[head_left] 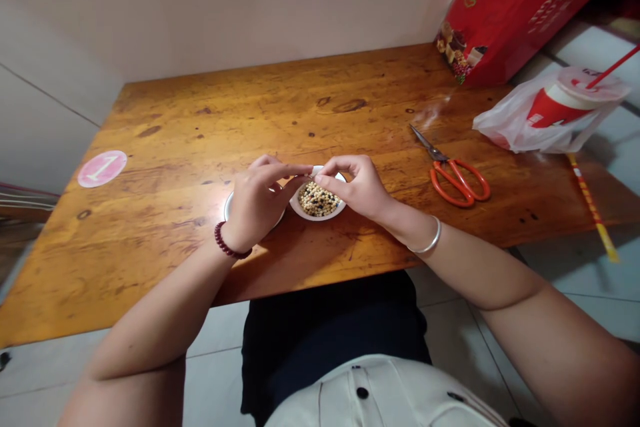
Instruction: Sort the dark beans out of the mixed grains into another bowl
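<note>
A small white bowl [320,219] holds a mix of pale and dark beans [319,201] on the wooden table. My left hand [263,195] and my right hand [354,183] meet over its far side, fingertips close together. Both hands are closed in a pinch. Whatever lies between the fingertips is too small to make out. Beneath my left hand, a second white bowl [229,205] shows only at its rim; its contents are hidden.
Orange-handled scissors [450,173] lie to the right on the table [200,140]. Farther right stands a lidded cup [563,103] in a plastic bag, near a yellow-red stick [593,207]. A red box [520,13] stands behind; a round number sticker [103,169] is at left.
</note>
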Motion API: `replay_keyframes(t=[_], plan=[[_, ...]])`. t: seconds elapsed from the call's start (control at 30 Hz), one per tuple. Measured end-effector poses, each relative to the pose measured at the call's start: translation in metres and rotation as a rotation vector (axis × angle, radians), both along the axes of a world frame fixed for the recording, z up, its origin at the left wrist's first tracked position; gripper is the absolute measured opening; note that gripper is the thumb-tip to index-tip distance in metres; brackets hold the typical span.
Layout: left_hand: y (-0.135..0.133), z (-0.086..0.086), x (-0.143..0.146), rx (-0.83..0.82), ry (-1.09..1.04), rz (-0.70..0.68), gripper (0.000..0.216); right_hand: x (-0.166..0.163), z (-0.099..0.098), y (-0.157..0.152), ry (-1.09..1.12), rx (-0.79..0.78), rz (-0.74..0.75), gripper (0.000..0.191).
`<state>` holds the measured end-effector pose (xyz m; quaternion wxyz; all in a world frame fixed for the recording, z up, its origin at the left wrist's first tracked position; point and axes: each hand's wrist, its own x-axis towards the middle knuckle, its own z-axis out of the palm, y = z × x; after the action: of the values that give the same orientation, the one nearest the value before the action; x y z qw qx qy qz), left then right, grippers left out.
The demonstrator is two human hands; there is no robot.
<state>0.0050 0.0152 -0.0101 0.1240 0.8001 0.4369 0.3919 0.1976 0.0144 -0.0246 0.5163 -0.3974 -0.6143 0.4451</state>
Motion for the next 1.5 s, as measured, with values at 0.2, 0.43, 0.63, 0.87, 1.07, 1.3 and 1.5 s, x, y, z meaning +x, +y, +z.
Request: replay_keyframes(t=[0.2,0.43,0.63,0.87,1.07,1.3,1.5], plan=[[0.000,0.001,0.000,0.012,0.027,-0.003,0.017,-0.001,-0.001,0.000,0.003,0.063,-0.024,0.011],[0.001,0.001,-0.001,0.085,0.069,-0.048,0.018,-0.001,-0.002,0.000,-0.026,0.069,-0.025,0.012],[0.000,0.005,0.001,0.003,0.085,-0.074,0.021,-0.002,-0.006,0.001,-0.040,0.042,-0.049,0.011],[0.003,0.010,0.001,-0.353,-0.154,-0.113,0.031,-0.003,-0.006,0.005,0.021,-0.043,0.064,0.023],[0.009,0.007,-0.003,-0.384,-0.196,-0.124,0.026,-0.004,-0.007,0.005,0.030,-0.076,0.096,0.026],[0.007,0.014,-0.008,0.051,0.302,-0.124,0.020,-0.002,-0.012,0.004,-0.149,-0.063,0.021,0.019],[0.007,0.013,-0.007,0.104,0.382,-0.180,0.018,-0.004,-0.014,0.005,-0.166,-0.025,0.045,0.017]])
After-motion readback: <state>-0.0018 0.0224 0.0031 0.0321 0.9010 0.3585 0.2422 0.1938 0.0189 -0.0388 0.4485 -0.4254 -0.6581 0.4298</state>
